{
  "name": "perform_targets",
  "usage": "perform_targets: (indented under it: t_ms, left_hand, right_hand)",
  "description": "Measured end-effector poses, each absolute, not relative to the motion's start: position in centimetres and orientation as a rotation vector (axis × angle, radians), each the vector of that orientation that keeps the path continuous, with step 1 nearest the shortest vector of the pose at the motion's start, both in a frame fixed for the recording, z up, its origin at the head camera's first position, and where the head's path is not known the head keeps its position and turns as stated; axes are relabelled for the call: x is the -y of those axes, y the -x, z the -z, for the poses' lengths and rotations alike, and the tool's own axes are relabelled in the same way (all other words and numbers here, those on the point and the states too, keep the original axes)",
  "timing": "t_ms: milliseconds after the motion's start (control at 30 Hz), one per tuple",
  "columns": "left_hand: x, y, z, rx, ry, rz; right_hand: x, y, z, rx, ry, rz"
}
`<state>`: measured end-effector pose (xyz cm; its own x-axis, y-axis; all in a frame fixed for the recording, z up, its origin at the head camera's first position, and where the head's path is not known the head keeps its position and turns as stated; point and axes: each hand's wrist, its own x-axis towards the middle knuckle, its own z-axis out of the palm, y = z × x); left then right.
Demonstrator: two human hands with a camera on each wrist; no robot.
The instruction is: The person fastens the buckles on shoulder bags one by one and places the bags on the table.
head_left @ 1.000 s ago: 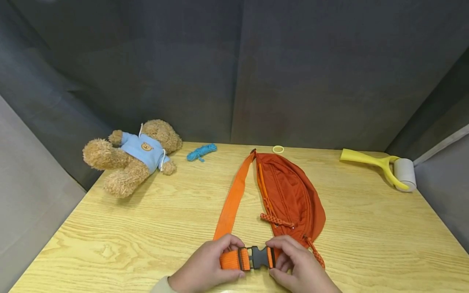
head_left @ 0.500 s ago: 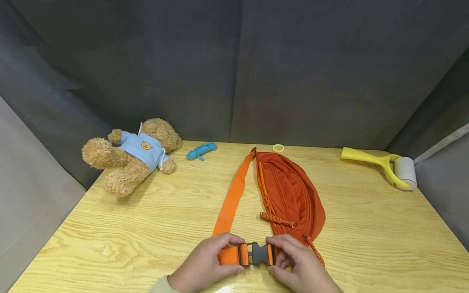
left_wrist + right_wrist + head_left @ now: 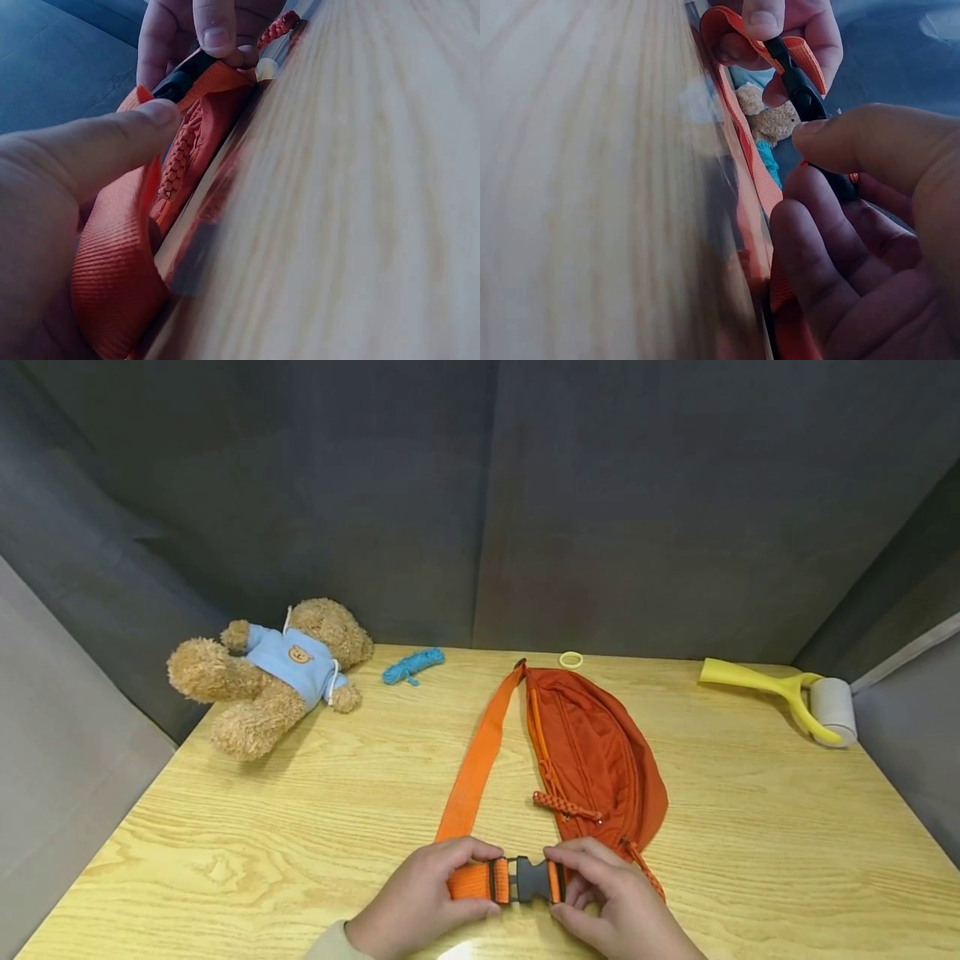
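A rust-red waist bag [image 3: 600, 735] lies on the table, its bright orange strap [image 3: 474, 777] running down toward me. Both hands hold the strap's black side-release buckle [image 3: 533, 881] level at the front. My left hand [image 3: 420, 893] pinches the strap-side half between thumb and fingers, with webbing looping through the palm. The socket half is pinched at its outer end by my right hand [image 3: 618, 897]. Prongs of the left half reach into the socket, and a narrow gap shows between the halves. In the right wrist view, the thumb lies along the buckle [image 3: 804, 97].
At the back left lies a teddy bear [image 3: 292, 660] in a blue hoodie, beside a bundle of blue cord [image 3: 413, 666]. A pale yellow ring [image 3: 571, 660] sits behind the bag. A yellow-handled lint roller [image 3: 787, 693] lies at the right edge. Dark fabric walls [image 3: 480, 510] surround the table.
Both hands keep their pinch on the two buckle halves. Hands and buckle shifted very slightly upward in the view at first, then stayed nearly still.
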<state>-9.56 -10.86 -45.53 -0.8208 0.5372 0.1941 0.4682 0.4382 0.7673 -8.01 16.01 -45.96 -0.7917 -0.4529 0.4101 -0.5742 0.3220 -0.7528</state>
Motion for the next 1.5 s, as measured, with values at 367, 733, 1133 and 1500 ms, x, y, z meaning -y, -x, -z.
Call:
perform_targets:
  t_ms: [367, 733, 1133, 1500]
  left_hand:
    - [10.82, 9.49, 45.48, -2.626, -0.931, -1.314]
    - [10.83, 9.46, 45.47, -2.617, -0.937, -1.308]
    - [10.79, 9.51, 45.43, -2.634, -0.943, -1.270]
    - [10.74, 9.49, 45.61, -2.663, -0.998, -1.241]
  right_hand:
    - [-16.03, 7.96, 45.61, 2.444, -0.969, -1.460]
    - [-16.09, 7.89, 45.59, 2.482, -0.972, -1.447]
    - [-16.08, 7.88, 45.46, 2.473, -0.979, -1.459]
    - [-16.06, 7.70, 45.17, 2.477, -0.979, -1.449]
